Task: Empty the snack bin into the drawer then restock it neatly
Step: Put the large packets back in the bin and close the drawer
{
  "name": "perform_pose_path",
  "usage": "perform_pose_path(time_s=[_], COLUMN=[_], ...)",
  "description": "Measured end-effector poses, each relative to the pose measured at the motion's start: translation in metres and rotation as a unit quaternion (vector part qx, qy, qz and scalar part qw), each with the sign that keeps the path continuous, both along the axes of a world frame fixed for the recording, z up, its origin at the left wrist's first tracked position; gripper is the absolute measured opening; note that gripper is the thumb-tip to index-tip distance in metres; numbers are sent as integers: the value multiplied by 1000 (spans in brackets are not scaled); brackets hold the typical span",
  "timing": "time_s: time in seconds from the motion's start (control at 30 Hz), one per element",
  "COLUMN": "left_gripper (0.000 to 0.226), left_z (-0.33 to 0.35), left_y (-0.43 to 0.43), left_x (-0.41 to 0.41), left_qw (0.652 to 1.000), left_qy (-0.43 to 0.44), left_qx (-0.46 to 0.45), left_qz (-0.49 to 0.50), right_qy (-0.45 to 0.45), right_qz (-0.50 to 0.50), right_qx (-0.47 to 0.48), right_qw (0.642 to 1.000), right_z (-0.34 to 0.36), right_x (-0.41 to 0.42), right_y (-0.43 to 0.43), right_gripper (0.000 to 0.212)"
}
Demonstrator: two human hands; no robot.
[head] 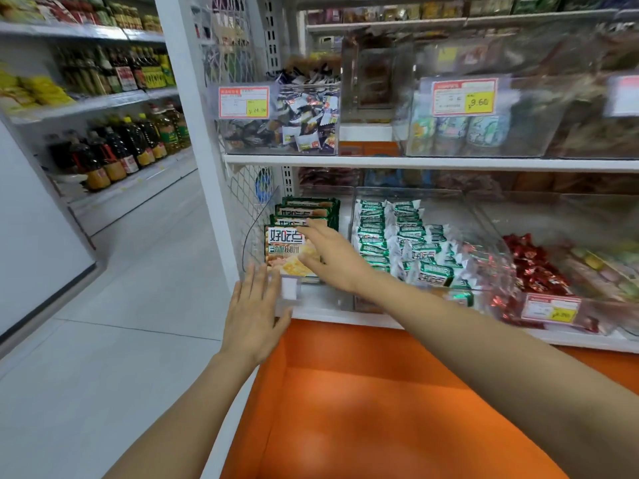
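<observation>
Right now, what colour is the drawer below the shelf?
The drawer is orange, shown best in the head view.

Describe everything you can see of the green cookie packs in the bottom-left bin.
The packs are glossy green-and-white plastic wrappers with bold characters and a cookie picture. They stand upright in a row, front to back, in the clear bin at the left end of the lower shelf. The right hand lies flat across the front pack; the left hand is at the bin's front, apparently off the packs.
</observation>
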State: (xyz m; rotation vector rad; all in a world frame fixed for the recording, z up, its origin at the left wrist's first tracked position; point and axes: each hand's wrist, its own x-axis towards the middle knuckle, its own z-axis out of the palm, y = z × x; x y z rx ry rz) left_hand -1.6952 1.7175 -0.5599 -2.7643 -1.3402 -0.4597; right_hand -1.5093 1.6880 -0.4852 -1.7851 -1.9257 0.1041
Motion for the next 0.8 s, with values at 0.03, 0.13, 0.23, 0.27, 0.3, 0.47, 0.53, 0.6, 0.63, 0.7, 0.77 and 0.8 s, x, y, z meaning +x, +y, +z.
perform_pose_path(time_s=[0.03, 0.13, 0.23, 0.27, 0.3, 0.47, 0.53, 0.6, 0.63, 0.7, 0.77, 0.8], left_gripper=[88, 86, 70, 63, 57, 52, 57, 62, 62, 62, 62, 62], left_z=[1, -2, -18, -26, -34, -73, -90, -105, -110, -116, -118, -118], left_y=[-16, -73, -142, -167, -192, -287, -302, -307, -306, -301, -293, -288], left_x=[-2, -8, -12, -13, -15, -22, -24, -23, -21, -15, -6, -1], left_qw=[1000, 997, 993, 992, 992, 992, 991, 990, 990, 992, 993, 993], left_qy=[-16, 1, 23, 22, 19, 33, 71, 93, 94, 85, 78, 80], left_qx=[-16, -63, -62, -54, -47, -21, -21, -29, -30, -26, -20, -17], left_qz=[-4, -37, -96, -110, -119, -124, -114, -100, -96, -89, -85, -85], right_qy=[8, 4, -20, -27, -36, -84, -121, -164, -178, -204, -212, -213], right_qz=[1, -7, -27, -39, -54, -117, -117, -118, -115, -107, -109, -110], right_qx=[16, 1, -55, -78, -100, -203, -237, -244, -241, -212, -194, -188], right_qw=[1000, 1000, 998, 996, 993, 968, 957, 949, 947, 950, 952, 952], right_z=[0, -10, -33, -42, -54, -126, -149, -163, -168, -174, -176, -177], right_x=[-2, -8, -18, -22, -25, -44, -39, -31, -28, -23, -18, -14], right_y=[-22, -101, -185, -213, -240, -348, -377, -393, -396, -396, -387, -381], right_gripper=[54, 48, 49, 50, 51, 84, 89, 77, 70, 65, 64, 64])
